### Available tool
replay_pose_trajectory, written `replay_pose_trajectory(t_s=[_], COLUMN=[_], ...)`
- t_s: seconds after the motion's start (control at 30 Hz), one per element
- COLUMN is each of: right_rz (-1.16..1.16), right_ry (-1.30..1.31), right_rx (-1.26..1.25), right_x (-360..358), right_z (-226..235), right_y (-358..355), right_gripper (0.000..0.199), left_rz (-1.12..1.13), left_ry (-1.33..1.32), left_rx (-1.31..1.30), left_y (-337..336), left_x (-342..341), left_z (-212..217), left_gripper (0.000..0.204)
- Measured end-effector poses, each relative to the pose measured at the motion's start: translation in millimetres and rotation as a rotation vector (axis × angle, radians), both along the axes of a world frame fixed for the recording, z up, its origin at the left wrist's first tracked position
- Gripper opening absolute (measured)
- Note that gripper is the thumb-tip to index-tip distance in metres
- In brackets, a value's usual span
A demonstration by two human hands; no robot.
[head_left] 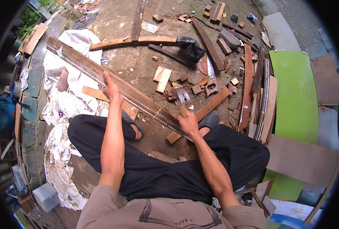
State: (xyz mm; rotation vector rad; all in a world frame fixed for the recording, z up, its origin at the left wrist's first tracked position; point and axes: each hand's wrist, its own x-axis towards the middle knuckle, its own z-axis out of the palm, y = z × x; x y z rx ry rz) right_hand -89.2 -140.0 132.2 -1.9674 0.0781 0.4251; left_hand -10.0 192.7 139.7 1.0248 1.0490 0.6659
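Note:
A long wooden plank (pixel 135 92) with a pale strip along its near edge slants from the upper left down to between my knees. My left hand (pixel 111 88) is closed round its middle stretch, the thumb lying along the top. In my right hand (pixel 187 123) is a claw hammer (pixel 182 97), gripped by its wooden handle with the metal head up, beside the plank's lower right end. A brown board (pixel 211 107) lies on the ground close to the hammer, partly under the plank. Beneath the plank on the left rests a lighter flat board (pixel 95 94).
White sacking (pixel 77 42) covers the ground at left. A handsaw (pixel 210 78) and a black plastic bag (pixel 191 49) lie ahead among wood offcuts and stones (pixel 229 39). Long boards (pixel 247 87) and a green panel (pixel 295 95) line the right; a low block wall (pixel 35 103) runs left.

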Motion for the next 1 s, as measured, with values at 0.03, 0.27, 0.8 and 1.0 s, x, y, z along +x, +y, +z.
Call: replay_pose_trajectory(t_s=[0.03,0.27,0.8,1.0], right_rz=[-0.033,-0.317,-0.309,-0.144], right_ry=[0.061,0.216,0.385,0.433], right_rx=[-0.006,0.132,-0.481,-0.424], right_x=[3.0,15.8,-41.5,-36.4], right_z=[2.8,29.5,-94.1,-115.2], right_y=[-6.2,-12.5,-52.3,-39.4], right_gripper=[0.03,0.029,0.043,0.041], left_rz=[0.028,-0.096,-0.121,-0.094], left_ry=[0.038,0.298,0.477,0.454], left_rx=[0.087,-0.009,-0.349,-0.373], left_y=[-8.0,-34.5,-58.1,-19.3], left_x=[3.5,-12.4,-48.8,0.3], left_z=[-5.1,-82.6,-215.7,-218.9], left_gripper=[0.094,0.101,0.12,0.122])
